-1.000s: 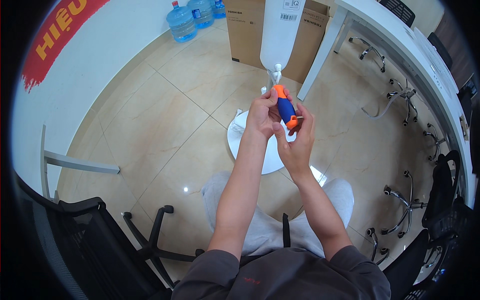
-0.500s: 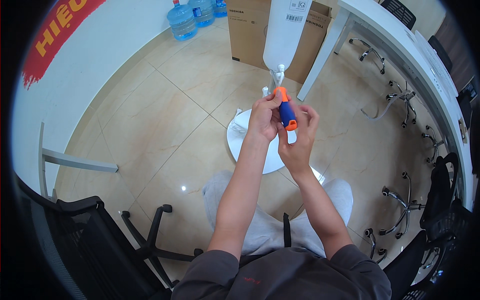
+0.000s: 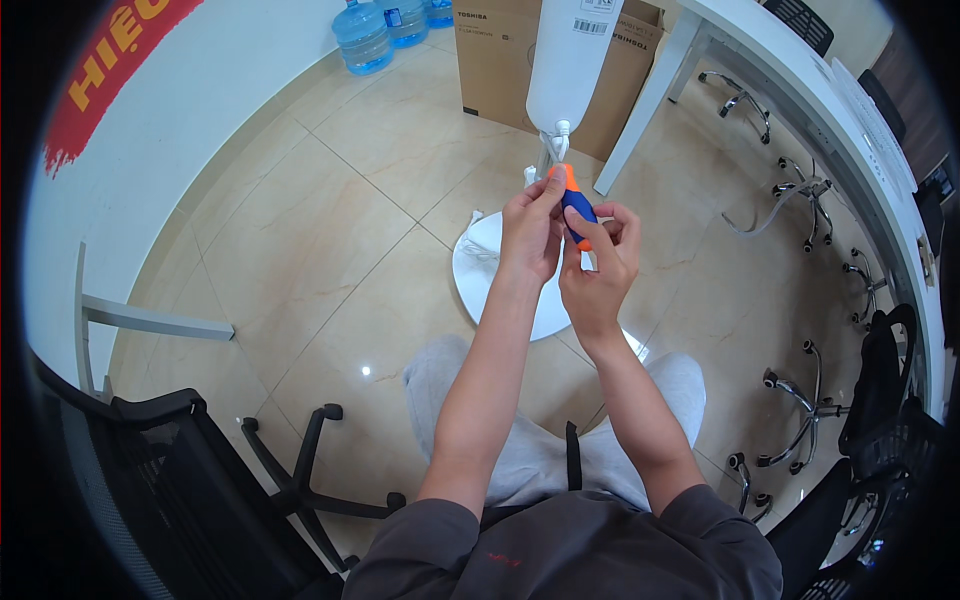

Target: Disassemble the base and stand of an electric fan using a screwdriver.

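Both my hands hold an orange and blue screwdriver (image 3: 573, 203) upright in front of me. My right hand (image 3: 598, 262) wraps the lower part of its handle. My left hand (image 3: 532, 232) pinches the upper end with thumb and fingers. The tool's tip points up at the small white fitting (image 3: 562, 132) under a tall white cylinder (image 3: 572, 55). Whether the tip touches the fitting I cannot tell. Below my hands lies a round white base plate (image 3: 478, 272) on the tiled floor.
A brown cardboard box (image 3: 497, 60) stands behind the white cylinder. Blue water jugs (image 3: 362, 35) sit by the far wall. A white desk (image 3: 790, 95) runs along the right with chair bases (image 3: 800, 190) beneath. A black office chair (image 3: 150, 460) is at my left.
My hands have risen and carried the screwdriver up toward the fitting under the white cylinder. The view has tilted slightly.
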{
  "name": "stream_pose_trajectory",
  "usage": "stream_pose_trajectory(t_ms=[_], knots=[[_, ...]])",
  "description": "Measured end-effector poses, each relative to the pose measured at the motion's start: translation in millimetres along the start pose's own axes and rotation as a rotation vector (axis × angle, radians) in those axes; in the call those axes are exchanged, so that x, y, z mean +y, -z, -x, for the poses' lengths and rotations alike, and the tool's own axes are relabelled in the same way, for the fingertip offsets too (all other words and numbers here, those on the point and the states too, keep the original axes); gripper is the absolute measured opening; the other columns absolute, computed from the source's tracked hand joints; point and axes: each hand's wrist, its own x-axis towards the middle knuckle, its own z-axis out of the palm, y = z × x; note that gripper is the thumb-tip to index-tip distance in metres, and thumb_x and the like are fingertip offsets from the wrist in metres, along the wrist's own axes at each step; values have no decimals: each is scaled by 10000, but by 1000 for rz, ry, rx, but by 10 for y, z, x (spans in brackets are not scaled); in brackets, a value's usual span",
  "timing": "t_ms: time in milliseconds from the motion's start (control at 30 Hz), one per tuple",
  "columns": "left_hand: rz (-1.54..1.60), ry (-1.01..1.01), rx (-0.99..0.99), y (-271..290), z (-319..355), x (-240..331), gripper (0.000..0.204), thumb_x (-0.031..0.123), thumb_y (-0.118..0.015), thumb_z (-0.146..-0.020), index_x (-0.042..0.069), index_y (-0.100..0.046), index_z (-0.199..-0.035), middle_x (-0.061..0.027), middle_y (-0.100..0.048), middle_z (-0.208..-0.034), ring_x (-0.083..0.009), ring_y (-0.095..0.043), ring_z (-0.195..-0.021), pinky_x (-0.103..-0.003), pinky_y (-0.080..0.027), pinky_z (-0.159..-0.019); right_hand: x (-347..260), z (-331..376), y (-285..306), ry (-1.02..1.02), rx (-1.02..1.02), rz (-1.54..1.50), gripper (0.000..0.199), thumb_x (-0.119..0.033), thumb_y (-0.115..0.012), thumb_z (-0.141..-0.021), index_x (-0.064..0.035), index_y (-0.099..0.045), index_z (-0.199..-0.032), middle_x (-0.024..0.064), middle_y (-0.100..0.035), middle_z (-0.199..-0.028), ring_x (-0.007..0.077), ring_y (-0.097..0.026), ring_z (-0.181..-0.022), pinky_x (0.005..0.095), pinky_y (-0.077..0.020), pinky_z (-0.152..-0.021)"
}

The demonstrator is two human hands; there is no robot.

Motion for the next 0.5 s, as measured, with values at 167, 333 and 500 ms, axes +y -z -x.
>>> stream_pose_trajectory(t_ms=[167, 333, 500], knots=[[-8, 48, -19, 94, -63, 31, 255, 231, -547, -1010, -13, -581, -1074, -119, -634, -941, -181, -628, -824, -355, -545, -711, -144, -35, 2, 16, 29, -15, 352, -7, -714, -824, -12, -611, -1161, 117, -489, -1129, 190, -495, -771, 309, -457, -696], [136, 52, -117, 64, -37, -40, 269, 234, -530, -1018, -14, -578, -1111, -121, -626, -967, -189, -627, -839, -359, -550, -725, -187, 16, -63, -244, 73, -170, 322, -104, -695, -892, 38, -558, -1147, 107, -545, -979, 172, -521, -714, 284, -455, -631], [121, 7, 1, 45, 9, -74, 327, 304, -576, -997, -5, -581, -1102, -109, -625, -927, -178, -625, -788, -338, -559, -690, -93, 57, -47, -278, 13, -104, 299, -85, -721, -863, 46, -566, -1082, 96, -568, -823, 173, -545, -651, 265, -436, -536]])
